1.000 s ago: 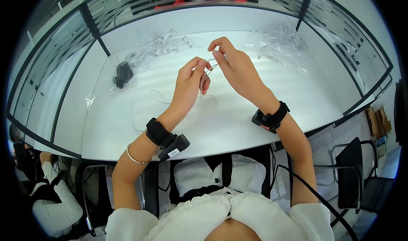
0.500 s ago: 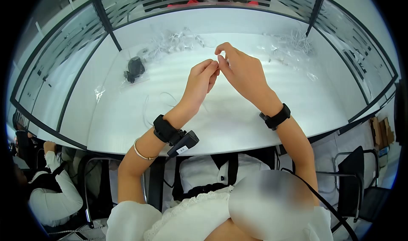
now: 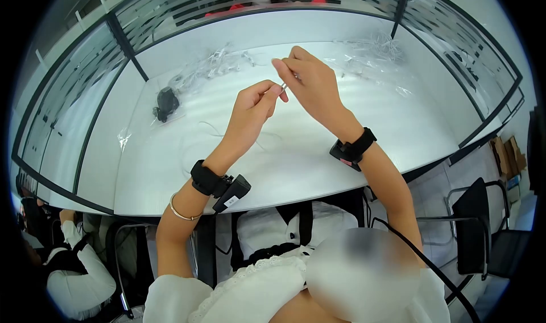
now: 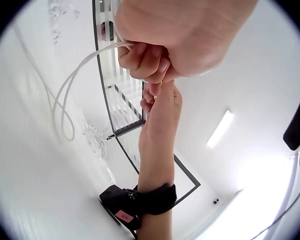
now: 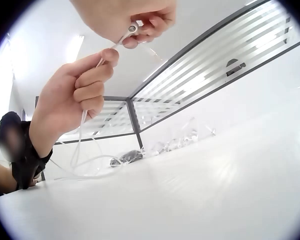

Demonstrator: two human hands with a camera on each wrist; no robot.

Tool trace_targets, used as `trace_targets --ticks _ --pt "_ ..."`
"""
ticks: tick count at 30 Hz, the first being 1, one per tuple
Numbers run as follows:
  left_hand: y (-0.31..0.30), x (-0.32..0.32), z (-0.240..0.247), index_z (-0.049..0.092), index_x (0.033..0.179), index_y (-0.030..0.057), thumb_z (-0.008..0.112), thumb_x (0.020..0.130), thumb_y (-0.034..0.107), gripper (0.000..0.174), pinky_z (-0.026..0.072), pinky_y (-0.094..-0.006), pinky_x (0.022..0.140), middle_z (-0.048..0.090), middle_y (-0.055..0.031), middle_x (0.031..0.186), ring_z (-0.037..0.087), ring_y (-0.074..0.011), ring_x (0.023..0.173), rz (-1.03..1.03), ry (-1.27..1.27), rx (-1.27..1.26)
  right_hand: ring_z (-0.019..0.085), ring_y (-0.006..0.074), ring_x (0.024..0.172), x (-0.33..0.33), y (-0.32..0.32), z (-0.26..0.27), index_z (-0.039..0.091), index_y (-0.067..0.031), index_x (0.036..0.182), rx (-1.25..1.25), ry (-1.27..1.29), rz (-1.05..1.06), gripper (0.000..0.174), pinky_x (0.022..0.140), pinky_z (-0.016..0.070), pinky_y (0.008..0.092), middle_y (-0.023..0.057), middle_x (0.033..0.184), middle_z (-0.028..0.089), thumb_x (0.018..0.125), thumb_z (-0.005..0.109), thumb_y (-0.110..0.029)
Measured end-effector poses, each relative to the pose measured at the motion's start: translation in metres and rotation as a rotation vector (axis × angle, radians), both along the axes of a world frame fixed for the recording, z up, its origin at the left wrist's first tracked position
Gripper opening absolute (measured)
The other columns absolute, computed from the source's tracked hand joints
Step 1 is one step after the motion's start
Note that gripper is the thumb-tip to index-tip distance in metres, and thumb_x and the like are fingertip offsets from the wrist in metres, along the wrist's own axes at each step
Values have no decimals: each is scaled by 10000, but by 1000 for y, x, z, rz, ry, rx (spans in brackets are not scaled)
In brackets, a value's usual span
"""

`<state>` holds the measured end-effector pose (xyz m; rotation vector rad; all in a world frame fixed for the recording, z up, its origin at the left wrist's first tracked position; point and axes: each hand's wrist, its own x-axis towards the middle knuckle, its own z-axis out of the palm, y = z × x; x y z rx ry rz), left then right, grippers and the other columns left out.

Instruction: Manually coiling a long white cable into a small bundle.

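Above the desk, my left hand (image 3: pixel 250 112) pinches a thin white earphone cord (image 5: pixel 101 62) between thumb and index finger. Its other fingers curl in around the cord, which hangs below in loose loops (image 4: pixel 65 95) down to the desktop. My right hand (image 3: pixel 314 84) is just beyond, to the right, gripping the cord's end. A small white earbud (image 5: pixel 133 28) with a round grey face shows at those fingers in the right wrist view. Only a short stretch of cord spans the gap between the two hands.
On the white desk (image 3: pixel 341 152), a black item (image 3: pixel 166 102) in clear plastic lies at left. Bagged white cables (image 3: pixel 213 64) lie back left, with another pile (image 3: pixel 378 52) back right. Partitions (image 3: pixel 267 24) enclose the desk. A chair (image 3: pixel 475 226) stands right; another person (image 3: pixel 79 272) sits left.
The cord loop between the hands a second ago is out of sight. The hands met, then parted slightly, with a short straight piece between them. My right fingers have curled in more.
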<state>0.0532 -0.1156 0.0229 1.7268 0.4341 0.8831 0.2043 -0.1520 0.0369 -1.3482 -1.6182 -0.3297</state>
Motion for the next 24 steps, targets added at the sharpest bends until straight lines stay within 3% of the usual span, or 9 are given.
trace_targets --ticks 4,7,10,12,16,19,22,24 --pt "-3 0 3 585 826 21 468 964 271 309 176 -234 470 259 75 534 192 -37 490 -55 16 -54 499 203 544 1 0 4 579 -33 632 189 -141 -18 339 466 389 322 45 659 458 901 581 -239" --pt "-4 0 2 574 829 28 461 967 269 300 165 -230 463 259 77 539 179 -35 481 -95 36 -117 537 240 543 12 2 0 603 -45 644 15 -189 -94 348 484 415 344 69 626 513 893 584 -288" --pt "3 -3 0 549 795 75 446 976 297 304 150 -213 453 267 94 555 191 -22 488 -179 166 -153 575 299 572 39 7 3 630 -61 666 28 -159 -280 358 515 438 377 106 615 571 882 583 -342" --pt "9 -5 -4 543 777 77 453 972 315 321 169 -212 464 271 92 556 206 -25 499 -167 280 -45 533 319 572 69 5 11 595 -53 684 107 -54 -349 406 531 408 391 109 639 570 919 535 -378" --pt "17 -12 1 513 695 70 448 967 335 386 228 -240 503 279 63 573 247 -58 543 -143 447 84 583 356 625 142 -10 18 643 -38 728 176 -5 -602 419 568 442 400 140 681 625 912 533 -398" --pt "17 -13 8 460 670 80 448 968 338 394 228 -242 510 282 54 584 246 -63 550 -97 382 55 579 353 620 177 -28 21 649 -37 744 21 120 -686 431 574 429 390 138 655 615 919 509 -405" --pt "19 -11 5 398 668 69 467 964 318 393 237 -248 521 285 46 610 242 -72 574 -43 311 147 575 349 605 190 -35 10 627 0 716 -204 -23 -632 485 574 412 401 170 610 577 917 491 -421" --pt "18 -13 8 396 672 59 485 958 293 380 240 -248 520 290 45 619 244 -69 580 10 257 187 580 360 628 190 -34 -2 615 17 704 -401 24 -528 483 603 428 426 185 643 588 904 508 -410"
